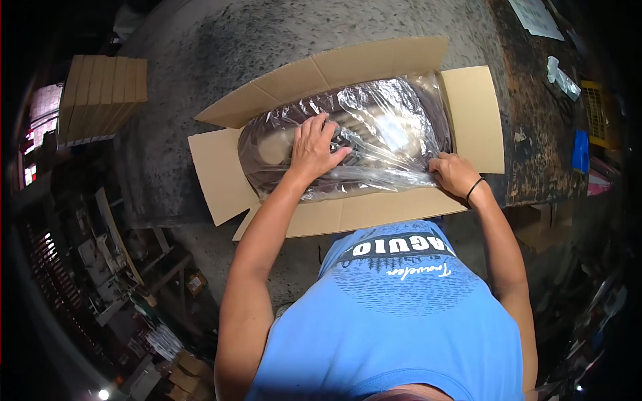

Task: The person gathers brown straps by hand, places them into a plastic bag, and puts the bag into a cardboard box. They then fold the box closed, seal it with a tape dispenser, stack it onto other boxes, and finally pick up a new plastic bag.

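Note:
An open cardboard box point(328, 215) lies in front of me with its flaps folded outward. Inside it sits a long, rounded dark brown item point(311, 107), perhaps woven, with beige parts in its middle. A clear plastic bag point(374, 100) wraps it, shiny and wrinkled. My left hand point(313, 148) rests on top of the plastic, fingers spread. At the front right corner of the box, my right hand point(457, 175) has its fingers curled onto the edge of the plastic; its fingertips are partly hidden. A dark band circles the right wrist.
The box stands on a worn, stained table point(180, 80). Several flat cardboard boxes point(103, 93) are stacked at the left. On the right lie papers point(537, 17), a clear plastic piece point(563, 80), a blue object point(580, 152) and a yellow crate point(595, 113).

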Motion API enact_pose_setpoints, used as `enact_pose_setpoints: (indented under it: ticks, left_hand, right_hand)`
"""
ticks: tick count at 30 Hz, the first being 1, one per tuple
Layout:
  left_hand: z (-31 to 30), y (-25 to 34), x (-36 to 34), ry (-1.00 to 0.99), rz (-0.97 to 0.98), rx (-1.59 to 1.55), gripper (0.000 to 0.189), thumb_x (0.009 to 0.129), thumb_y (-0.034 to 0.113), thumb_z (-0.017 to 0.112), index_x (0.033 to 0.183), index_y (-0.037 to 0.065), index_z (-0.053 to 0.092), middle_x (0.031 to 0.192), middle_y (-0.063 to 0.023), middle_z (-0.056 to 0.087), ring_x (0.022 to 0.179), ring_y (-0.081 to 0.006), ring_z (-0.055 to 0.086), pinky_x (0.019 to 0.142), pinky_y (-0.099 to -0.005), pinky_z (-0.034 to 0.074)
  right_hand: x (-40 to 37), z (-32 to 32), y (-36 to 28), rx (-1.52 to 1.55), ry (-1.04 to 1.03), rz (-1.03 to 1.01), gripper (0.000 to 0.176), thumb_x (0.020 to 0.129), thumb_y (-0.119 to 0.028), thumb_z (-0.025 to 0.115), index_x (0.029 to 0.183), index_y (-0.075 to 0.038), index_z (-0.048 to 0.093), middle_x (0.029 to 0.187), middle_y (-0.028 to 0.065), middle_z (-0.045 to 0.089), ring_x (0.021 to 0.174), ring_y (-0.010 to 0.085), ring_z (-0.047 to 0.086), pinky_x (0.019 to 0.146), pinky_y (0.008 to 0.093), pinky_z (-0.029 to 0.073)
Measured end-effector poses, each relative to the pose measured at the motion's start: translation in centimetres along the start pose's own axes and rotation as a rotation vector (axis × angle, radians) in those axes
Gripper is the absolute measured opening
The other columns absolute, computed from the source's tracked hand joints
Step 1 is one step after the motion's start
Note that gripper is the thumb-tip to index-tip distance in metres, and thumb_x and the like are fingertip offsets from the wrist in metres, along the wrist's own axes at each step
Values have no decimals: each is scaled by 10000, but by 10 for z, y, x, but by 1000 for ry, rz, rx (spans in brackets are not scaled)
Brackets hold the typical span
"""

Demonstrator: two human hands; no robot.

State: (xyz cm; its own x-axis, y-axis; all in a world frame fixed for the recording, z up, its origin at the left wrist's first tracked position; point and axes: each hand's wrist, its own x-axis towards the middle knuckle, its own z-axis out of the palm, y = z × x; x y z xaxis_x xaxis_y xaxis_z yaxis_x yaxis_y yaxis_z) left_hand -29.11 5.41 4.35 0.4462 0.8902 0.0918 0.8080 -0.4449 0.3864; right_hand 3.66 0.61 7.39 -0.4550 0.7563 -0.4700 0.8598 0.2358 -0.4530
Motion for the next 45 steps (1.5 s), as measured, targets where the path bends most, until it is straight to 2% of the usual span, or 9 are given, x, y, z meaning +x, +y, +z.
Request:
enact_pose_setpoints:
  ticks: [23, 28, 30, 33, 37, 38, 41, 43, 45]
  left_hand:
    - [-19, 31, -39, -359, 78, 112, 813, 671, 488, 698, 1317, 99, 394, 1399, -186, 290, 1305, -385, 225, 1035, -577, 173]
    - [8, 78, -4, -285, 201, -62, 877, 696, 560, 643, 1349, 46, 363, 1419, -223, 254, 1324, -418, 194, 1051, -579, 144]
    - [29, 96, 24, -216, 243, -89, 769, 697, 489, 675, 1272, 39, 433, 1408, -224, 266, 1324, -417, 197, 1045, -583, 157]
    - [66, 107, 74, -39, 324, -24, 316, 699, 243, 688, 923, 76, 541, 1327, -197, 376, 1283, -398, 281, 996, -592, 235]
    - [100, 102, 123, 86, 381, -35, 215, 743, 209, 644, 868, 63, 548, 1171, -176, 480, 1208, -387, 372, 977, -576, 272]
    - [103, 103, 131, 85, 387, -41, 215, 743, 209, 644, 868, 63, 548, 1171, -176, 480, 1208, -387, 372, 977, -576, 272]
    - [115, 104, 152, 98, 383, -147, 239, 723, 232, 649, 853, 56, 554, 1033, -145, 543, 1033, -302, 498, 950, -458, 334]
    - [113, 110, 162, -19, 313, -208, 243, 704, 217, 648, 856, 52, 554, 1011, -149, 551, 1015, -304, 506, 937, -449, 341]
    - [114, 112, 167, -133, 222, -284, 271, 657, 183, 637, 873, 38, 563, 966, -157, 563, 1002, -313, 510, 941, -441, 346]
  right_hand:
    - [-1, -6, 4, -58, 40, -38, 111, 789, -100, 516, 814, -49, 611, 818, 164, 613, 784, 354, 607, 689, 449, 482]
    - [12, -33, 11, -24, 546, 66, 36, 795, -83, 543, 782, -49, 540, 765, 154, 590, 756, 353, 600, 643, 446, 468]
    - [11, -43, 8, -8, 581, 113, 69, 805, -119, 569, 783, -58, 548, 761, 148, 587, 752, 354, 597, 636, 449, 463]
    - [1, -50, 12, 33, 607, 134, 114, 781, -150, 625, 815, -63, 559, 849, 144, 577, 826, 340, 575, 686, 424, 455]
    - [-29, -63, 23, -105, 999, 214, 256, 754, -137, 653, 990, -67, 583, 1058, 157, 533, 1000, 343, 496, 845, 417, 416]
    - [-38, -58, 33, -33, 976, 309, 424, 753, -152, 660, 1152, -59, 549, 1119, 170, 503, 1034, 364, 456, 919, 433, 371]
    - [-51, -37, 55, 100, 987, 433, 443, 780, -133, 626, 1202, -46, 524, 1130, 192, 538, 1049, 375, 502, 918, 412, 398]
    - [-57, -35, 50, 638, 692, 453, 442, 804, -108, 577, 1227, -12, 493, 1141, 222, 562, 1065, 365, 546, 901, 391, 433]
    - [-55, -30, 31, 460, 785, 307, 396, 817, -99, 543, 1194, 16, 498, 1132, 233, 570, 1054, 346, 570, 865, 380, 468]
